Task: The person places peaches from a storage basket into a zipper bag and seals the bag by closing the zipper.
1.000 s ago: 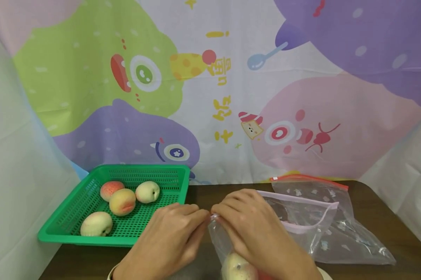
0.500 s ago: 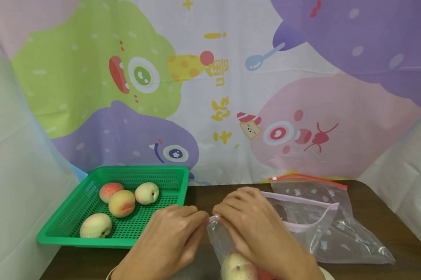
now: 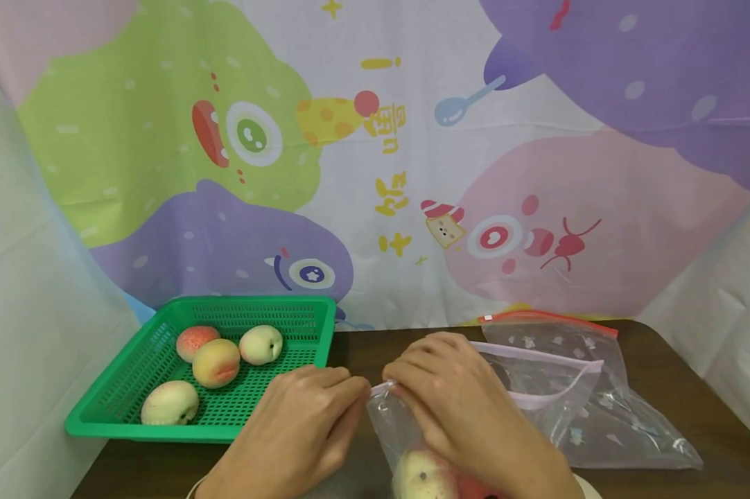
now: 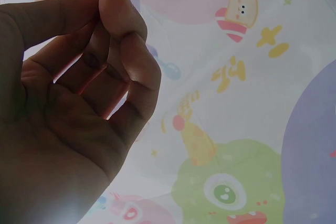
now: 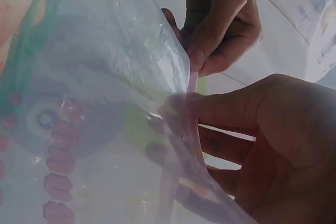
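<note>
- Well, nearest the person's body comes the clear bag (image 3: 384,421), a pale peach (image 3: 426,473) and a red fruit (image 3: 473,488) low inside it; its bottom is out of view.
- Just above, the bag's lilac edge (image 3: 380,390) runs rightward from the left fingertips and passes under the right ones, so its long axis lies from hand to hand.
- The left hand (image 3: 303,419) pinches the very end of that edge between thumb and forefinger, the other fingers curled in.
- The right hand (image 3: 465,416) pinches the same edge just beside it, thumb against the film; most of the bag falls on this side, so the right hand is the nearer to the fruit.
- Farther out on the right, a second lilac-rimmed bag (image 3: 546,403) gapes, overlapping a red-topped bag (image 3: 633,433).
- Across on the left, a green basket (image 3: 163,432) holds four peaches (image 3: 216,363), well apart from the fruit in the bag.
- All this sits on a dark brown table (image 3: 369,352).
- Behind hangs a cartoon-printed curtain (image 3: 406,291), with white cloth (image 3: 32,291) closing in both sides.
</note>
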`<action>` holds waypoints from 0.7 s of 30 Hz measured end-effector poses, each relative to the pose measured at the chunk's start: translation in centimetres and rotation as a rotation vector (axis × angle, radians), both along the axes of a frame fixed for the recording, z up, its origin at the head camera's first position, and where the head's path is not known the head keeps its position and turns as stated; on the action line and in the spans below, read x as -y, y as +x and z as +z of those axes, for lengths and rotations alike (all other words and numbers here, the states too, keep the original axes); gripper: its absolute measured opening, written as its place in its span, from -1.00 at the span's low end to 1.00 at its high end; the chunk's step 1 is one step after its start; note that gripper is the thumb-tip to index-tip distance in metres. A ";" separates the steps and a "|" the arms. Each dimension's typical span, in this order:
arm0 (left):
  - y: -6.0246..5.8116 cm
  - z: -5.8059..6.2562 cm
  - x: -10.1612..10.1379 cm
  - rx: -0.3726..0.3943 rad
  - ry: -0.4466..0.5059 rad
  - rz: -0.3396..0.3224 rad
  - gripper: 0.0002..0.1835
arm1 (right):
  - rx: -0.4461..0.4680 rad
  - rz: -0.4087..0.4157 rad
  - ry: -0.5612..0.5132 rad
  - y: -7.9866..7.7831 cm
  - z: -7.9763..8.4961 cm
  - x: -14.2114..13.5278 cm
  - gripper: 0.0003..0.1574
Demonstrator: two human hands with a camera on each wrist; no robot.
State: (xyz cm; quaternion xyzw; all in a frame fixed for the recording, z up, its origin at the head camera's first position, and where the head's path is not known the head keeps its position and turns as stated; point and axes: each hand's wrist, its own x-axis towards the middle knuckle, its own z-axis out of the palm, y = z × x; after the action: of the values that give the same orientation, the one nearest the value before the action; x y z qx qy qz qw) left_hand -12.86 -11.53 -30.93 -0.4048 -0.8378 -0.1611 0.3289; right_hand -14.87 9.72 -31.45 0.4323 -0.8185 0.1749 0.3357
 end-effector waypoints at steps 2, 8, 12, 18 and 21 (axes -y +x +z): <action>0.0 0.0 0.0 0.000 -0.001 0.002 -0.71 | 0.002 -0.004 0.002 0.0 0.0 -0.1 -0.90; 0.0 0.0 0.0 -0.003 0.002 -0.003 -0.67 | -0.009 -0.006 0.003 -0.1 0.0 -0.3 -0.89; -0.1 0.0 -0.1 -0.008 0.006 -0.009 -0.66 | -0.010 -0.003 0.000 -0.1 0.0 -0.3 -0.91; -0.1 0.0 -0.1 -0.029 0.001 -0.011 -0.68 | 0.018 -0.012 0.005 -0.1 0.1 -0.6 -0.92; -0.1 0.0 -0.1 -0.027 -0.001 -0.012 -0.68 | 0.023 -0.015 0.010 -0.2 0.2 -0.7 -0.93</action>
State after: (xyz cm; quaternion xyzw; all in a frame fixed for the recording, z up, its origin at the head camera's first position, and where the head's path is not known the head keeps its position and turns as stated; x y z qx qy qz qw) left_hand -12.94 -11.44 -30.93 -0.4120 -0.8310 -0.1572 0.3392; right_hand -15.02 10.38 -31.30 0.4260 -0.8262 0.1733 0.3254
